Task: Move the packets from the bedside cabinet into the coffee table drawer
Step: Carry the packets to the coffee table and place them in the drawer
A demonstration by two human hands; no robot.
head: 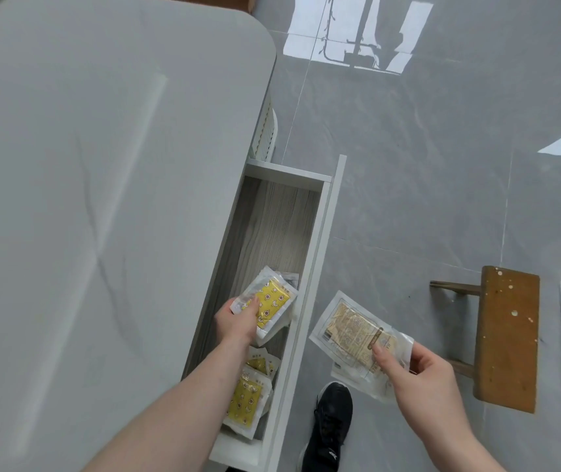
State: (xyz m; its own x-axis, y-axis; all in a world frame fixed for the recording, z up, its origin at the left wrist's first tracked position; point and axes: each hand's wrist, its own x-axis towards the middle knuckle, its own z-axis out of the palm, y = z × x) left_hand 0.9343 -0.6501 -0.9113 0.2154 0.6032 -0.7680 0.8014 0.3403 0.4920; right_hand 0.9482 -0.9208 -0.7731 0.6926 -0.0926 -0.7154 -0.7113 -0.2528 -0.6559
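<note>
While the drawer (309,253) stands pulled out in the middle of the frame, the left hand (238,323) has a tight grip on a yellow packet (268,301) inside it. More yellow packets (246,400) lie lower in the drawer. At the lower right, the right hand (415,376) pinches tan packets (354,330) over the floor (425,165), just beside the drawer. A big grey counter (85,199) fills the left. A brown stool (507,335) and a black shoe (331,427) sit on the floor.
</note>
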